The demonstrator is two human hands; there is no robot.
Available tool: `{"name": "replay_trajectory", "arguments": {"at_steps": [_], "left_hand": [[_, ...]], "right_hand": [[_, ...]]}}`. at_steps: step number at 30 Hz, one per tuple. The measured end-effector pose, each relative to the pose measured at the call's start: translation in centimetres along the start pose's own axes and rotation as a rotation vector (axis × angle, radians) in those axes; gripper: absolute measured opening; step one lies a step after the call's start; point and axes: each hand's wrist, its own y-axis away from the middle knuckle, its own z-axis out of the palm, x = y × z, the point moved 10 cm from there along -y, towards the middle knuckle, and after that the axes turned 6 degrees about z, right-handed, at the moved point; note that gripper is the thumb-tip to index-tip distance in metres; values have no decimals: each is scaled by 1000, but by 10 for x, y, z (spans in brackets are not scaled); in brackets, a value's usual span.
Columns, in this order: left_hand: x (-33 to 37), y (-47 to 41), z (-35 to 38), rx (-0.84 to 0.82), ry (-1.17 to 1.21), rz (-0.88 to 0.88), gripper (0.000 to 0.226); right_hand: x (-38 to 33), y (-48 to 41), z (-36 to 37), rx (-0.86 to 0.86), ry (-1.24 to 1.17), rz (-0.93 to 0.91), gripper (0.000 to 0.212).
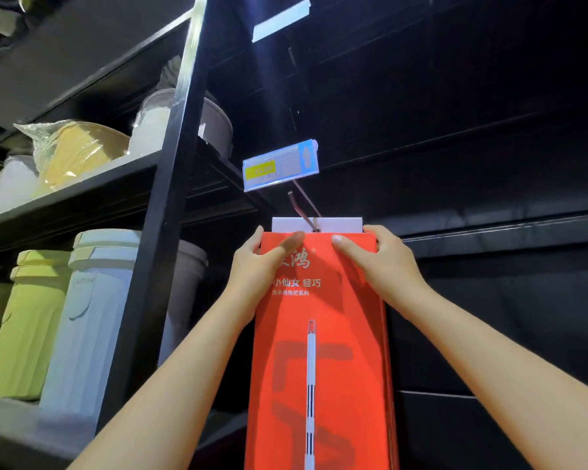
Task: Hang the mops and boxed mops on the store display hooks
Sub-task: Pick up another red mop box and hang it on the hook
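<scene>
The left hand (262, 262) and the right hand (377, 256) each grip one upper corner of the red boxed mop (319, 340). The thumbs lie on its front and the fingers are curled behind its edges. The box stands upright against the dark display wall. The metal hook (305, 202) passes through the hole in its white tab (340, 224), under a price tag (280, 166). Plastic bins (92, 300) stand on the shelf (82, 195) at the left.
</scene>
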Motion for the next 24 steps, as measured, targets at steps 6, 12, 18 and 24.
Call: {"name": "replay_trajectory", "arguments": {"at_steps": [6, 12, 18, 24], "left_hand": [[-6, 5, -18, 192, -139, 50, 127], [-27, 20, -21, 177, -175, 12, 85], [-82, 78, -10, -89, -9, -150, 46], [-82, 86, -4, -118, 124, -147, 50]], "right_hand": [[20, 15, 13, 29, -28, 86, 85], [18, 35, 13, 103, -40, 91, 80], [54, 78, 27, 29, -23, 167, 92], [62, 84, 25, 64, -119, 229, 89]]}}
